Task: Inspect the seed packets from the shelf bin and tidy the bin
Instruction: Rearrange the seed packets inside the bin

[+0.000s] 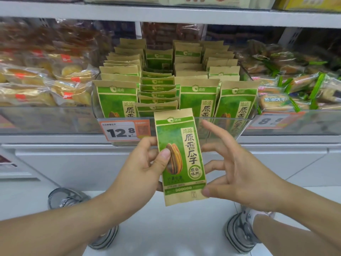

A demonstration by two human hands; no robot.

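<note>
A green and tan seed packet (pixel 180 156) with a sunflower seed picture stands upright in front of the shelf. My left hand (pixel 145 167) grips its left edge, thumb on the front. My right hand (pixel 238 167) is at the packet's right side with fingers spread; its thumb touches the lower right corner. Behind, a clear plastic shelf bin (pixel 245 124) holds several rows of the same packets (pixel 198 100), standing upright. The second row from the left sits lower and leans back.
A price tag reading 12.8 (pixel 121 132) hangs on the bin front. Bagged pastries (pixel 46 84) fill the shelf to the left, green-wrapped snacks (pixel 295 87) to the right. A white cabinet front lies below the shelf. My shoes (pixel 239 235) stand on the pale floor.
</note>
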